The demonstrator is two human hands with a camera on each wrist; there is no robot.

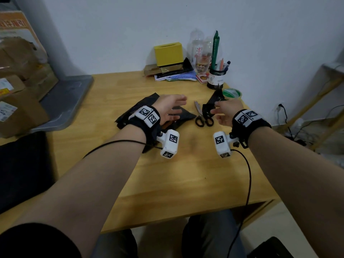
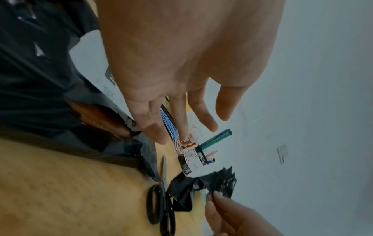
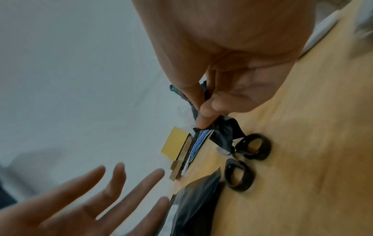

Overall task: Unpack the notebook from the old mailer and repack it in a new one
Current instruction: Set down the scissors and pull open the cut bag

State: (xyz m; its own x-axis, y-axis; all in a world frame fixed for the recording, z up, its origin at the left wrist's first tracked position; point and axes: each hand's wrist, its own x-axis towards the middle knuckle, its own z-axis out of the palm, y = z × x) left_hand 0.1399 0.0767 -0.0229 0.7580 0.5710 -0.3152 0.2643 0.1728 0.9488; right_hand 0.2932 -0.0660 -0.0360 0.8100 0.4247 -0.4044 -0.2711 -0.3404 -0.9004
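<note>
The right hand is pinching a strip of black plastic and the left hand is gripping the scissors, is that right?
Not quite. The left hand is open above the black mailer, holding nothing; the head view shows the scissors lying untouched on the table. The right hand does pinch the black plastic strip.

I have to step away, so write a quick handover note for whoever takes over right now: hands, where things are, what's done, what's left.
Left hand: open, fingers spread, hovering over the old black mailer, holding nothing.
Right hand: pinching a crumpled black strip of mailer plastic, lifted off the table.
Scissors: flat on the table between the hands, nobody holding them.
Notebook: brown cover showing through the torn opening, still inside the mailer.
Done: the mailer looks cut open.
Left: put the strip down, pull the notebook out, repack it. I cannot pick out a new mailer in these views.
</note>
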